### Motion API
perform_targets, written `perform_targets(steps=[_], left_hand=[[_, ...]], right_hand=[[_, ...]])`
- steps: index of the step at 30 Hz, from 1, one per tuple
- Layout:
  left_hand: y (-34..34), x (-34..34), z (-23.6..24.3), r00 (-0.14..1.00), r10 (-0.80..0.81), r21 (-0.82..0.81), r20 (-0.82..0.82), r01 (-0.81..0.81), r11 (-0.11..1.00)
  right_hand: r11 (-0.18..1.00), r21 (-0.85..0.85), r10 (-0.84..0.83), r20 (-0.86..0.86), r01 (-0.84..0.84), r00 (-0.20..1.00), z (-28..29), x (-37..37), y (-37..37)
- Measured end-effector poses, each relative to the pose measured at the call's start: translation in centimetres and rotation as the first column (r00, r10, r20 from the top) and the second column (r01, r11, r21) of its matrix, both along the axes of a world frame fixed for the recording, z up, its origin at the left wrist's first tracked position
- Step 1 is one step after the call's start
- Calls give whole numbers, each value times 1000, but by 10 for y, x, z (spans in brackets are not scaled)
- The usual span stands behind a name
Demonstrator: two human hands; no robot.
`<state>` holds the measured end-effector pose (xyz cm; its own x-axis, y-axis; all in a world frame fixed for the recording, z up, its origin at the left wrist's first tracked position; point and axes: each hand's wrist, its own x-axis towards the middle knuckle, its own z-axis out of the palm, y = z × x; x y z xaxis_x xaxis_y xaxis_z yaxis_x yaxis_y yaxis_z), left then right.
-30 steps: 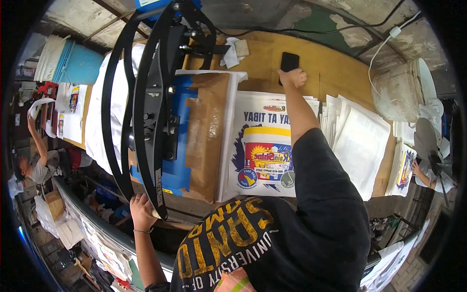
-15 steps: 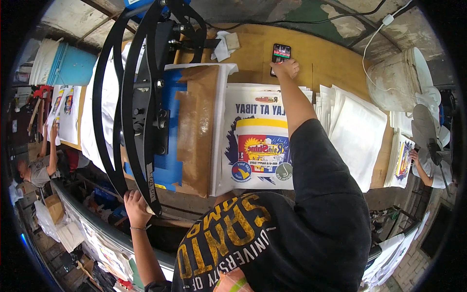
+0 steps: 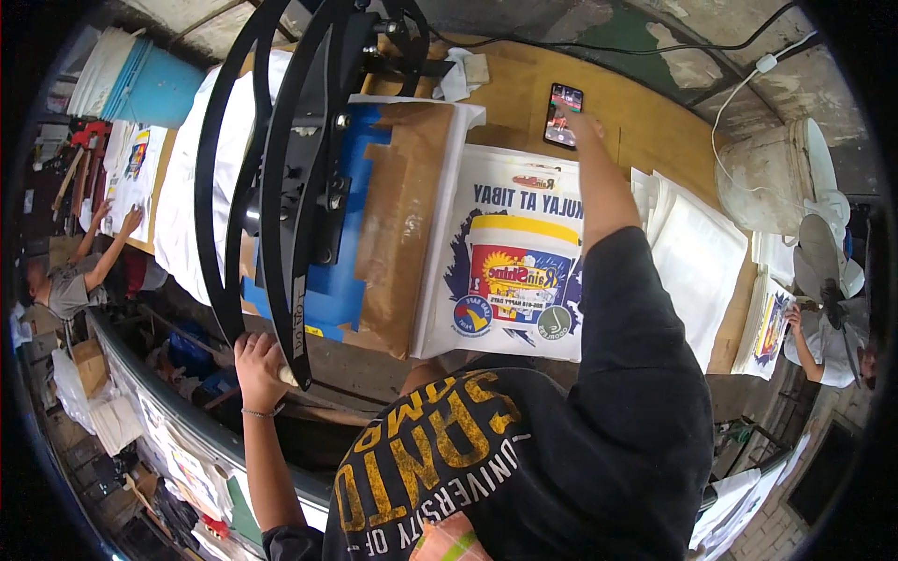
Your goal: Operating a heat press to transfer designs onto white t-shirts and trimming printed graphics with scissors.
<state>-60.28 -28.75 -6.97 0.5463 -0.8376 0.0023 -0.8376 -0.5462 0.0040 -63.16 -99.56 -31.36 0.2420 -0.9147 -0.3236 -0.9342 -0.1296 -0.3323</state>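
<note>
The phone [image 3: 559,133] lay on the table [image 3: 510,79] just beyond the far edge of the printed sheet [image 3: 519,252], its screen lit. The right hand [image 3: 586,125] was over it, a finger stretched across the screen; whether that finger touched the glass, and how far the others were curled, could not be told. The left hand [image 3: 259,365], well left of the sheet, was closed around a handle [image 3: 289,377] at the near end of the black frame [image 3: 271,201], the handle's pale tip showing past the fingers. Directly left of the sheet was the taped screen [image 3: 402,234], partly covered by the frame, whose top was cut off. The right arm hid part of the sheet's right side. Paper [image 3: 692,271] lay to the sheet's right, partly behind the sleeve.
</note>
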Motion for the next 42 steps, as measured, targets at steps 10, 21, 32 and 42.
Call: perform_targets(steps=[10,21,32,42], left_hand=[[25,-16,13,999,37,-173,22,-32,984],[84,-38,-11,982,-189,-582,-23,140,801],[266,-28,-54,828,-176,-615,-532,-234,753],[357,98,-43,856,245,-673,-455,-511,535]], right_hand=[[932,-274,350,853,-239,386,143,-108,265],[775,-131,580,534,-618,615,131,-183,579],[275,168,594,744,-947,304,144,-58,765],[781,-245,483,820,-574,307,108,364,839]])
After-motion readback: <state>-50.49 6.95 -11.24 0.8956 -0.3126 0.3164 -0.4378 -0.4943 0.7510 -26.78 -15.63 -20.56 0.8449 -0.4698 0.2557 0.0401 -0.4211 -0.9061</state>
